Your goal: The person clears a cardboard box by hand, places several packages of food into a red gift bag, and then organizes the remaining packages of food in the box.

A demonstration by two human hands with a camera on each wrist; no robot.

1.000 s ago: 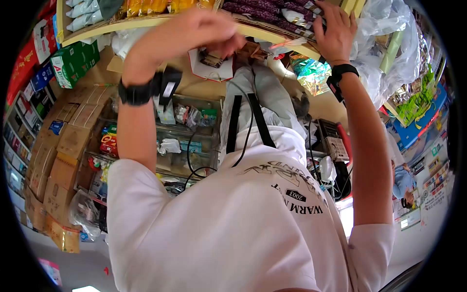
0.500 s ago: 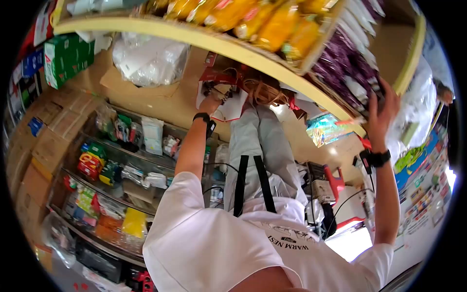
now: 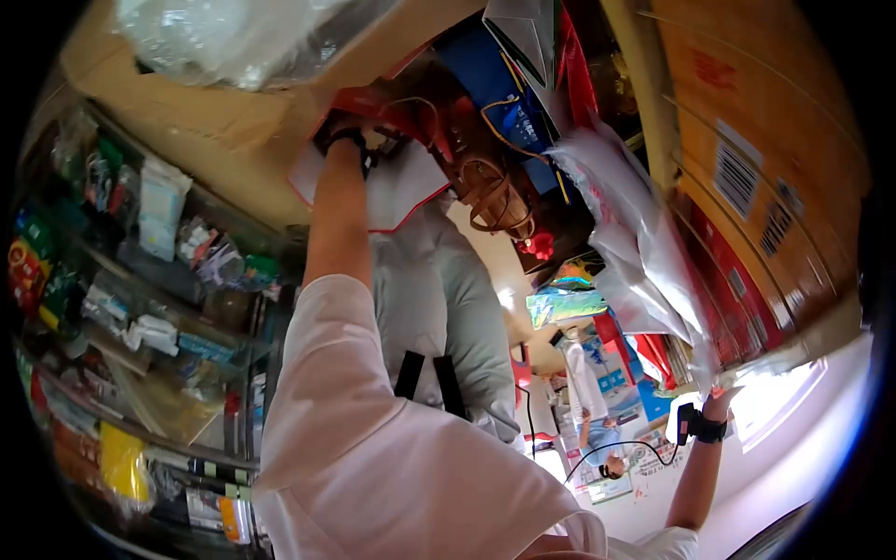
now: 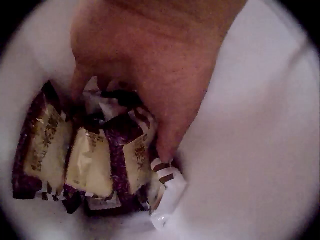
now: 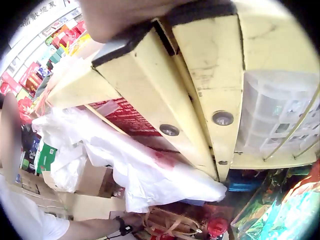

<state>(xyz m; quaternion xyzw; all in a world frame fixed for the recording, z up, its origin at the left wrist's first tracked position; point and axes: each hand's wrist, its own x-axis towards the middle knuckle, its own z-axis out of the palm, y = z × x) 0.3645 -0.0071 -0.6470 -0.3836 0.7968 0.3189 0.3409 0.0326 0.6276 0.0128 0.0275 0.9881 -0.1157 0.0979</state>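
Note:
My left hand [image 4: 125, 115] is deep inside a white bag [image 4: 260, 150], its fingers curled among several maroon-and-cream snack packets [image 4: 90, 160], with the thumb pressed on one packet. In the head view that arm reaches up to the red-trimmed white bag [image 3: 401, 187], and the hand itself is hidden past the wrist strap [image 3: 347, 140]. My right hand [image 3: 723, 397] is low at the right, raised to the shelf. In the right wrist view the right hand [image 5: 135, 15] grips the dark-lipped edge of a yellow shelf [image 5: 200, 90].
A glass display case [image 3: 140, 280] full of small goods stands on the left. Cardboard boxes [image 3: 765, 168] sit on the right, with white plastic bags [image 3: 635, 233] hanging below them. A wicker basket [image 3: 495, 201] lies beside the bag. A person [image 3: 607, 448] stands far off.
My left hand has gone from near the shelf front down into the white bag. The head view has swung downward. The right hand has stayed on the shelf edge.

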